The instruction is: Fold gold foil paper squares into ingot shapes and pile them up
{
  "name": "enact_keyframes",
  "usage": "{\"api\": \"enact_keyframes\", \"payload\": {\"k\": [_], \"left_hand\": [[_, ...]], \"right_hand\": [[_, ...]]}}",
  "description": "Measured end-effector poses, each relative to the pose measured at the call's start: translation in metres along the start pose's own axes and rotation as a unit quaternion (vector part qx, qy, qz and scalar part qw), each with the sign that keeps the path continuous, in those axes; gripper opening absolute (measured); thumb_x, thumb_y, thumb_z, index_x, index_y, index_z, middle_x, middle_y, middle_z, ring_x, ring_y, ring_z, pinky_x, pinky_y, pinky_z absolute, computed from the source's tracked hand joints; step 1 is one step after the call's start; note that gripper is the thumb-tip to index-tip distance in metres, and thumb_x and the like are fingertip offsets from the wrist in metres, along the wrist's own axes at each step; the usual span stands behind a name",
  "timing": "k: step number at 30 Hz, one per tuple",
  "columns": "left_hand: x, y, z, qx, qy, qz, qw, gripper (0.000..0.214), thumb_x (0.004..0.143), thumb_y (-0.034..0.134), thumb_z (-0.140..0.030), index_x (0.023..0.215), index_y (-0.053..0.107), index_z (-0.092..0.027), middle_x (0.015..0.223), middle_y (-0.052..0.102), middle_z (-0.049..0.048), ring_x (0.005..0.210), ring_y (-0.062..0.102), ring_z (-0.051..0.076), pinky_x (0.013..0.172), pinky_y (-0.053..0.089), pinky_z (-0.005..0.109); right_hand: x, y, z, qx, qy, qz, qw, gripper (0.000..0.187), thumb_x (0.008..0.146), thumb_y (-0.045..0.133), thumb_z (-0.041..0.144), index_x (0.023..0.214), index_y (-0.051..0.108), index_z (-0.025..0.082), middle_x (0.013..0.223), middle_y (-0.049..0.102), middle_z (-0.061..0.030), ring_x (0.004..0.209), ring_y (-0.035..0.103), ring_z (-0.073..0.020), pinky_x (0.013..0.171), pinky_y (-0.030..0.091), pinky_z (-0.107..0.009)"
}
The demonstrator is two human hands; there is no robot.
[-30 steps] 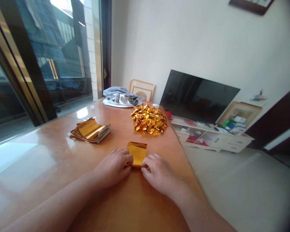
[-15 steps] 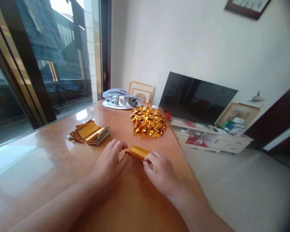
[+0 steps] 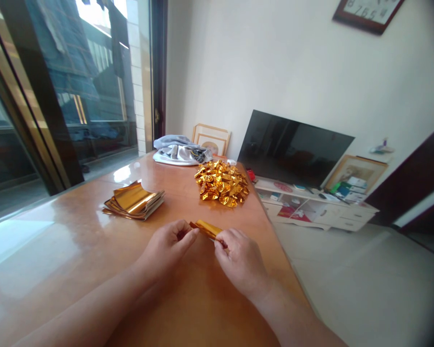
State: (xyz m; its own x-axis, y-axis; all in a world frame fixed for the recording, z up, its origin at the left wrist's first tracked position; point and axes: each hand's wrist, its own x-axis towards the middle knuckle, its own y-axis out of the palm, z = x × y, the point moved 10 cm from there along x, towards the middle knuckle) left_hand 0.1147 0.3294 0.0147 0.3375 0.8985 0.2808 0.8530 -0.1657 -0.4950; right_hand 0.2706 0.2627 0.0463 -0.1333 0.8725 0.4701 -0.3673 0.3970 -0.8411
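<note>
1. Foil sheet, shiny gold and bent over into a narrow strip (image 3: 209,229), is between the two hands in the head view, just above the glossy orange-brown wooden table (image 3: 191,299). It slants a bit, right end nearer the person.
2. Left hand (image 3: 168,242): fingers curled, thumb and forefinger closed together in a pinch at the strip's left end.
3. Right hand (image 3: 240,255): mostly closed, fingers bent over, thumb tucked underneath, gripping the strip's right end.
4. Past the left hand, well apart from it, sits a loose stack of flat gold foil sheets (image 3: 134,200), edges kinda messy.
5. Beyond the strip there's a heap of crinkled, folded gold foil pieces (image 3: 222,184), near the table's right edge.
6. Behind that heap, a bundle of pale blue-grey cloth (image 3: 179,150) lies at the far end.
</note>
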Motion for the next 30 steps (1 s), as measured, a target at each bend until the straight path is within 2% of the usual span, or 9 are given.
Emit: {"api": "enact_keyframes", "payload": {"k": [5, 9, 11, 15, 18, 20, 24, 27, 30], "left_hand": [[0.002, 0.006, 0.012, -0.088, -0.060, 0.024, 0.994, 0.037, 0.083, 0.064, -0.053, 0.079, 0.065, -0.017, 0.070, 0.062, -0.0015, 0.066, 0.054, 0.016, 0.058, 0.037, 0.024], [0.004, 0.016, 0.012, -0.198, -0.086, 0.068, 0.974, 0.027, 0.082, 0.063, -0.041, 0.085, 0.067, -0.015, 0.076, 0.066, 0.0009, 0.069, 0.057, 0.016, 0.065, 0.043, 0.026], [0.004, 0.017, 0.012, -0.231, -0.093, 0.080, 0.965, 0.021, 0.082, 0.061, -0.035, 0.083, 0.066, -0.014, 0.076, 0.066, 0.0013, 0.068, 0.056, 0.015, 0.066, 0.044, 0.026], [0.005, 0.013, 0.017, -0.267, -0.122, 0.082, 0.952, 0.020, 0.082, 0.059, -0.030, 0.093, 0.066, -0.015, 0.081, 0.068, 0.0025, 0.071, 0.058, 0.015, 0.068, 0.045, 0.027], [0.004, 0.014, 0.017, -0.302, -0.137, 0.098, 0.938, 0.025, 0.082, 0.060, -0.031, 0.102, 0.065, -0.015, 0.088, 0.069, 0.0048, 0.078, 0.063, 0.018, 0.071, 0.050, 0.030], [0.002, 0.016, 0.013, -0.333, -0.133, 0.119, 0.926, 0.030, 0.081, 0.062, -0.030, 0.108, 0.062, -0.016, 0.094, 0.069, 0.0063, 0.084, 0.065, 0.020, 0.074, 0.052, 0.032], [-0.007, 0.024, 0.010, -0.386, -0.152, 0.173, 0.893, 0.046, 0.078, 0.067, -0.028, 0.122, 0.055, -0.018, 0.100, 0.069, 0.0081, 0.086, 0.068, 0.022, 0.073, 0.053, 0.033], [-0.015, 0.030, 0.008, -0.382, -0.169, 0.212, 0.883, 0.058, 0.076, 0.068, -0.025, 0.130, 0.050, -0.019, 0.097, 0.070, 0.0065, 0.085, 0.068, 0.022, 0.073, 0.052, 0.033], [-0.022, 0.038, -0.002, -0.368, -0.162, 0.261, 0.877, 0.058, 0.073, 0.068, -0.021, 0.128, 0.050, -0.021, 0.104, 0.070, 0.0060, 0.094, 0.068, 0.023, 0.081, 0.052, 0.035]], "right_hand": [[-0.002, 0.006, 0.016, 0.003, -0.045, 0.026, 0.999, 0.012, 0.092, 0.056, 0.016, 0.085, 0.063, 0.022, 0.086, 0.067, -0.0033, 0.084, 0.060, -0.0183, 0.074, 0.039, -0.028], [-0.006, 0.010, 0.029, 0.038, -0.078, 0.052, 0.995, 0.004, 0.090, 0.064, 0.026, 0.087, 0.065, 0.023, 0.084, 0.067, -0.0021, 0.081, 0.060, -0.0183, 0.073, 0.040, -0.029], [-0.006, 0.004, 0.026, 0.077, -0.072, 0.034, 0.994, 0.010, 0.090, 0.066, 0.032, 0.093, 0.068, 0.023, 0.084, 0.068, -0.0028, 0.081, 0.060, -0.0187, 0.073, 0.041, -0.029], [-0.003, -0.025, -0.011, 0.173, 0.023, -0.089, 0.981, 0.019, 0.096, 0.055, 0.035, 0.099, 0.069, 0.022, 0.086, 0.068, -0.0048, 0.080, 0.060, -0.0184, 0.075, 0.045, -0.030], [-0.003, -0.044, -0.054, 0.245, 0.107, -0.195, 0.944, 0.023, 0.095, 0.056, 0.039, 0.100, 0.068, 0.021, 0.092, 0.069, -0.0052, 0.084, 0.061, -0.0191, 0.077, 0.047, -0.030], [-0.004, -0.041, -0.081, 0.294, 0.162, -0.221, 0.915, 0.026, 0.093, 0.057, 0.042, 0.102, 0.068, 0.019, 0.095, 0.069, -0.0051, 0.086, 0.061, -0.0192, 0.078, 0.048, -0.030], [0.000, -0.004, -0.107, 0.392, 0.236, -0.135, 0.879, 0.033, 0.092, 0.056, 0.046, 0.104, 0.066, 0.016, 0.083, 0.065, -0.0030, 0.074, 0.058, -0.0170, 0.068, 0.047, -0.028], [0.005, 0.021, -0.078, 0.402, 0.175, -0.010, 0.899, 0.036, 0.091, 0.059, 0.040, 0.117, 0.064, 0.016, 0.095, 0.068, -0.0055, 0.081, 0.062, -0.0179, 0.071, 0.050, -0.029], [0.005, 0.025, -0.027, 0.337, 0.040, 0.068, 0.938, 0.045, 0.085, 0.067, 0.029, 0.130, 0.062, 0.022, 0.116, 0.067, -0.0083, 0.100, 0.064, -0.0205, 0.084, 0.052, -0.032]]}}
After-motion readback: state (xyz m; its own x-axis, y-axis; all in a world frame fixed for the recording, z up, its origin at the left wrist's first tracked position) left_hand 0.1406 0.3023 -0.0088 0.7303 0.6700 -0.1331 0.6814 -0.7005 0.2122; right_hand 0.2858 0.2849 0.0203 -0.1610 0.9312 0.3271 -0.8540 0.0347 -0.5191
